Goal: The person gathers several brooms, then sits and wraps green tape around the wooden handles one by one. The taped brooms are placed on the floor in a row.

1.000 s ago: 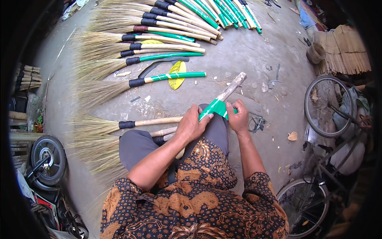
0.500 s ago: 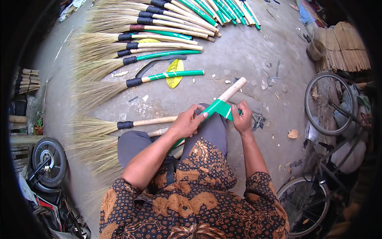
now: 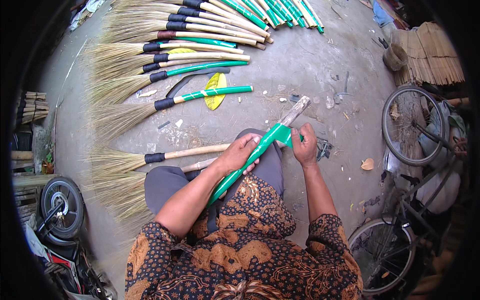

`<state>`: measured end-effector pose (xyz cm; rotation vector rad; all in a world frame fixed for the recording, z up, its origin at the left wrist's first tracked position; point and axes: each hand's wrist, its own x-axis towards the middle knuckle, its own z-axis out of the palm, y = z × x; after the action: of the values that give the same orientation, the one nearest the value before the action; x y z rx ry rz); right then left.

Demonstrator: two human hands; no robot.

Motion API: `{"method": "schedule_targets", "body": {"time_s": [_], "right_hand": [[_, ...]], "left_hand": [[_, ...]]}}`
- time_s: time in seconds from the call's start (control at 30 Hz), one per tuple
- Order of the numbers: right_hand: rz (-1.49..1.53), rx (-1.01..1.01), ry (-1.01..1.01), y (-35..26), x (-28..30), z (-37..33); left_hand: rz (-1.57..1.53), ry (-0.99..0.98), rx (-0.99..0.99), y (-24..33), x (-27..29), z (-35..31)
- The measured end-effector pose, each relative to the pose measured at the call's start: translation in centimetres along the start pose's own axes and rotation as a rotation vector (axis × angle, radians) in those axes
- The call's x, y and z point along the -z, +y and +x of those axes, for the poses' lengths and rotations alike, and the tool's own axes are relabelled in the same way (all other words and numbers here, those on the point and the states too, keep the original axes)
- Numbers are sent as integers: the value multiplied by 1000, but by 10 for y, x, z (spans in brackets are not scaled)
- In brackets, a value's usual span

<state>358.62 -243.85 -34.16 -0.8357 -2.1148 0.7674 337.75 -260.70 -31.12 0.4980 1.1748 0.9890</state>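
Note:
Across my lap slants a broom handle (image 3: pixel 234 177), mostly wrapped in green plastic strip, its bare wooden tip (image 3: pixel 296 110) pointing up and right. My left hand (image 3: pixel 239 154) is closed round the wrapped part, thumb on top and fingertips showing underneath. Just below the bare tip, a short loose length of green strip (image 3: pixel 283 135) runs off the handle to my right hand (image 3: pixel 305 145), which pinches its end between thumb and fingers. My forearm and shirt hide the handle's lower end, and I cannot make out its brush.
Several finished-looking brooms (image 3: pixel 212 92) lie fanned on the ground ahead, some green-wrapped, others bare wood. More brooms (image 3: pixel 195 151) lie by my left knee. A yellow leaf (image 3: pixel 216 91) lies under one handle. At right stands a bicycle (image 3: pixel 382 255); at left, a motorcycle wheel (image 3: pixel 61 207).
The handle has turned in my left hand, and more of its green-wrapped length shows below that hand. The loose strip toward my right hand looks shorter.

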Motion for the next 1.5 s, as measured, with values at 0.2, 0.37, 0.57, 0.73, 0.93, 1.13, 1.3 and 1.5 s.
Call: {"method": "schedule_targets", "body": {"time_s": [0.2,0.37,0.57,0.73,0.93,1.13,1.3,1.5], "right_hand": [[-26,-102,-52,0,-9,0],[-20,-54,-43,6,-4,2],[-2,-83,-27,14,-6,0],[8,-133,-14,10,-11,-3],[43,-81,49,8,-2,5],[-12,-172,12,4,-8,8],[48,-52,12,11,3,11],[6,-152,-12,10,-2,11]], "left_hand": [[543,175,26,-4,-16,6],[726,387,-212,-3,-21,-1],[217,95,164,11,-4,5],[931,455,-237,6,-22,-1],[145,-30,52,12,9,8],[959,432,-227,-5,-20,14],[303,149,-59,1,-4,9],[533,88,1,5,1,17]]}}
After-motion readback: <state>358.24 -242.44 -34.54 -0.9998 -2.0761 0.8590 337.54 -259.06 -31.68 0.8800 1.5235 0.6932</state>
